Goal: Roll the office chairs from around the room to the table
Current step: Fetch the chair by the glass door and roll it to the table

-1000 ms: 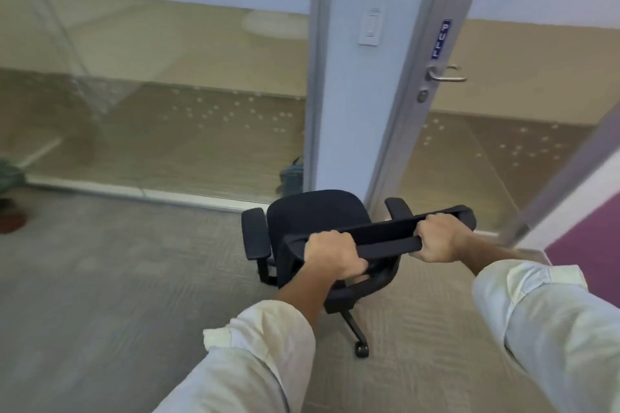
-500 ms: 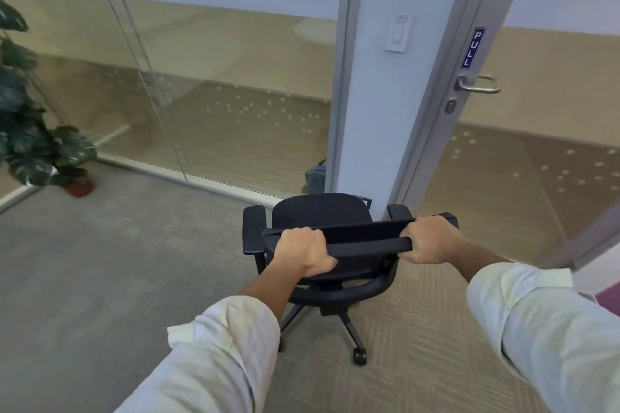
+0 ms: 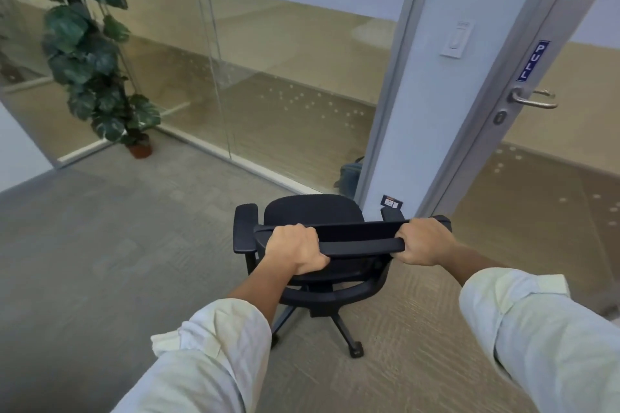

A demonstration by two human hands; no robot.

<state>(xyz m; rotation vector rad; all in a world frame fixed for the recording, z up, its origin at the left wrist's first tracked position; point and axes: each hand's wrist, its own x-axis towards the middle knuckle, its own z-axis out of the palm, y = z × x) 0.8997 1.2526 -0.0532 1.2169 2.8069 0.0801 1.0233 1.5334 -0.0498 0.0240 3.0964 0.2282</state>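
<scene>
Plant [image 3: 90,54] left of chair [image 3: 313,211], door [image 3: 536,131] right.

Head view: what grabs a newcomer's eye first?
The black chair at centre, seen from behind, with the left hand and right hand both closed on the top of its backrest. Next, the tall potted plant in the far left corner against the glass wall. On the right, the glass door's blue PULL sign sits above a metal handle.
</scene>
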